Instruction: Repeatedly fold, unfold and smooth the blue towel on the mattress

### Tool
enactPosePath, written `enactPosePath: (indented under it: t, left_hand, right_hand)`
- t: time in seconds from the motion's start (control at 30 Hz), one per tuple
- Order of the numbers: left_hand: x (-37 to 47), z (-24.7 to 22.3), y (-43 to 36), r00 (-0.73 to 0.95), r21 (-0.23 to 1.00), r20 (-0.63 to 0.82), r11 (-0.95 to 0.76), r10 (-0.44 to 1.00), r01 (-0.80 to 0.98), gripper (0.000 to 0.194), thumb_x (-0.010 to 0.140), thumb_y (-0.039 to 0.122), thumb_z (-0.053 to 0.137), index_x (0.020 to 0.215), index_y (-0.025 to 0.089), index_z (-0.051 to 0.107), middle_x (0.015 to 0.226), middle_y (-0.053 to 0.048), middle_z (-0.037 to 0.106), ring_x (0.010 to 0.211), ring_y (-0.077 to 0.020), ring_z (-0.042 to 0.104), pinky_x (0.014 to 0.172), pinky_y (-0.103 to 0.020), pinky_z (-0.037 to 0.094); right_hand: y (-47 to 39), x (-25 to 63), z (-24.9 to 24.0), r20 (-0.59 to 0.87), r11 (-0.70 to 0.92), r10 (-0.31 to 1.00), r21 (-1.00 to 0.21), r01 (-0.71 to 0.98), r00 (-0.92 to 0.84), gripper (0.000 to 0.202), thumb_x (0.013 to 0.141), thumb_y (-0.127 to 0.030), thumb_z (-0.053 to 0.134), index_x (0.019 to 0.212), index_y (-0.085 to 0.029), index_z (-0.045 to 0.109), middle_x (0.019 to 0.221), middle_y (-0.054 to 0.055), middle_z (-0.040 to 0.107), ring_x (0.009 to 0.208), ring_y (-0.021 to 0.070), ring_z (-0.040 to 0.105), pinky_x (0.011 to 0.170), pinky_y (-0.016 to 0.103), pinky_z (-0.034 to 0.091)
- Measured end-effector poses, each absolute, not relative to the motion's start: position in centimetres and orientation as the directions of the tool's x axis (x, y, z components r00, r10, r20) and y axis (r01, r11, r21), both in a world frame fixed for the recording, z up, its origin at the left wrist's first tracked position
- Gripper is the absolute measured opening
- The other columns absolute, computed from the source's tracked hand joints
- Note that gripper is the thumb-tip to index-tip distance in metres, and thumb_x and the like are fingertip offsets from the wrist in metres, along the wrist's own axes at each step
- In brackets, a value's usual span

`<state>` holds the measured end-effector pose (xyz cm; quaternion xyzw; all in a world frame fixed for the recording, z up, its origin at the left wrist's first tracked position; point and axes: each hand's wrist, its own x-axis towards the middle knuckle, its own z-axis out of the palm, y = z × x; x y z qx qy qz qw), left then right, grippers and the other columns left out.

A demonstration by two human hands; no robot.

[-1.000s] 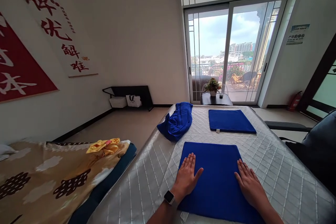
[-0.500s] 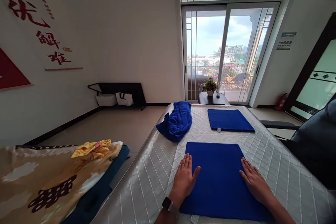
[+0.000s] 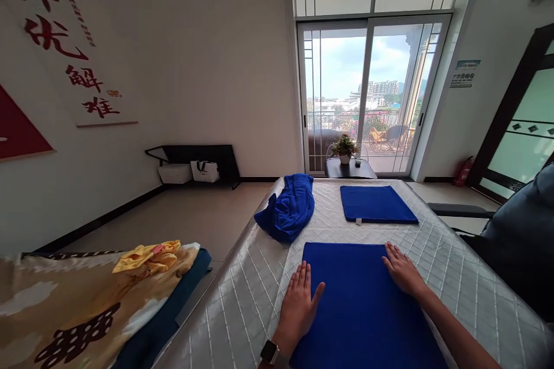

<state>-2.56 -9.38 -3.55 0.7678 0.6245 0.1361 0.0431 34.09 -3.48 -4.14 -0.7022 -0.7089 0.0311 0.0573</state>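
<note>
A blue cloth (image 3: pixel 359 305), flat and roughly rectangular, lies on the silver quilted surface (image 3: pixel 234 300) in front of me. My left hand (image 3: pixel 299 302) rests flat along its left edge, fingers stretched forward and thumb out over the cloth. Across from it, my right hand (image 3: pixel 403 269) lies flat near the far right corner, fingers extended. Neither hand grips anything. Farther off sits a second flat blue cloth (image 3: pixel 378 204) with a small white tag on its near edge. To its left is a crumpled blue cloth (image 3: pixel 289 207).
Beside the quilted surface at left, a patterned beige cover (image 3: pixel 86 300) carries a bunched yellow cloth (image 3: pixel 147 256). A small dark table (image 3: pixel 350 170) with a potted plant (image 3: pixel 344 149) stands beyond the far edge. A dark padded chair (image 3: pixel 519 230) is at right.
My right hand has slid forward along the cloth's right edge to its far corner. My left hand stays by the left edge. The view has tilted up slightly.
</note>
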Motion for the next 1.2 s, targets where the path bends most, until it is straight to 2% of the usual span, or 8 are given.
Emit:
enactPosePath:
  t: [0.17,0.3,0.5,0.7,0.8,0.9,1.0,1.2]
  left_hand:
    - [-3.0,-4.9,-8.8,0.194,0.209,0.181,-0.230,0.964,0.950,0.075,0.105,0.063,0.023,0.162,0.014,0.028,0.169,-0.012,0.026,0.156,-0.0270,0.027,0.127,-0.049,0.031]
    - [-3.3,-5.3,-8.4,0.190,0.181,0.185,-0.224,0.964,0.958,0.074,0.105,0.063,0.024,0.163,0.016,0.027,0.169,-0.010,0.028,0.155,-0.0264,0.029,0.127,-0.049,0.031]
    - [-2.3,-3.8,-8.1,0.162,0.111,0.180,-0.183,0.970,0.977,0.081,0.103,0.068,0.023,0.161,0.012,0.031,0.166,-0.014,0.032,0.153,-0.0295,0.033,0.125,-0.052,0.034]
    - [7.2,-0.1,-7.6,0.408,0.078,0.180,-0.427,0.895,0.901,0.076,0.105,0.063,0.022,0.160,0.012,0.035,0.164,-0.014,0.039,0.152,-0.0287,0.038,0.124,-0.048,0.037]
    - [14.1,0.7,-6.7,0.537,0.098,0.229,-0.568,0.812,0.817,0.072,0.107,0.060,0.022,0.159,0.013,0.039,0.162,-0.014,0.043,0.152,-0.0262,0.038,0.125,-0.046,0.036]
    - [19.5,0.4,-5.1,0.598,0.134,0.245,-0.638,0.763,0.758,0.071,0.107,0.058,0.022,0.159,0.013,0.038,0.163,-0.013,0.042,0.154,-0.0244,0.034,0.127,-0.044,0.033]
    - [22.3,-0.2,-3.3,0.596,0.194,0.223,-0.635,0.771,0.748,0.071,0.108,0.057,0.018,0.160,0.011,0.034,0.164,-0.014,0.040,0.155,-0.0251,0.032,0.127,-0.047,0.032]
    - [22.6,-0.6,-1.8,0.555,0.322,0.121,-0.562,0.823,0.762,0.079,0.106,0.059,0.006,0.159,0.008,0.034,0.166,-0.015,0.037,0.156,-0.0241,0.027,0.130,-0.046,0.024]
  right_hand:
    - [-3.1,34.4,-5.4,0.013,-0.018,1.000,-0.132,0.991,0.020,0.067,0.105,-0.042,0.018,0.165,-0.011,0.018,0.172,0.004,0.014,0.158,0.0190,0.013,0.129,0.042,0.011]
    - [-3.3,34.1,-4.8,0.000,-0.034,0.999,-0.142,0.989,0.034,0.067,0.105,-0.040,0.017,0.165,-0.010,0.017,0.172,0.004,0.013,0.159,0.0200,0.012,0.129,0.043,0.009]
    - [-3.5,33.7,-3.7,-0.002,-0.046,0.999,-0.185,0.982,0.046,0.066,0.105,-0.038,0.017,0.165,-0.010,0.017,0.171,0.004,0.015,0.159,0.0203,0.013,0.129,0.043,0.008]
    - [-3.4,33.6,-3.4,0.006,-0.055,0.998,-0.205,0.977,0.058,0.065,0.105,-0.039,0.018,0.164,-0.011,0.019,0.171,0.003,0.016,0.158,0.0201,0.015,0.129,0.043,0.009]
    - [-3.5,33.8,-3.4,0.003,-0.042,0.999,-0.190,0.981,0.043,0.065,0.105,-0.037,0.019,0.164,-0.010,0.019,0.171,0.005,0.016,0.158,0.0218,0.016,0.129,0.044,0.011]
    - [-3.8,34.0,-3.5,-0.006,-0.006,1.000,-0.157,0.988,0.005,0.063,0.103,-0.026,0.024,0.164,-0.011,0.021,0.171,0.005,0.013,0.158,0.0223,0.013,0.129,0.043,0.012]
    - [-3.9,34.2,-3.5,-0.010,0.019,1.000,-0.122,0.992,-0.020,0.067,0.098,-0.019,0.030,0.164,-0.014,0.021,0.171,0.005,0.012,0.159,0.0228,0.010,0.129,0.043,0.010]
    - [-3.8,34.1,-3.3,-0.002,0.006,1.000,-0.115,0.993,-0.006,0.066,0.098,-0.019,0.028,0.164,-0.014,0.021,0.171,0.005,0.013,0.158,0.0230,0.012,0.129,0.043,0.013]
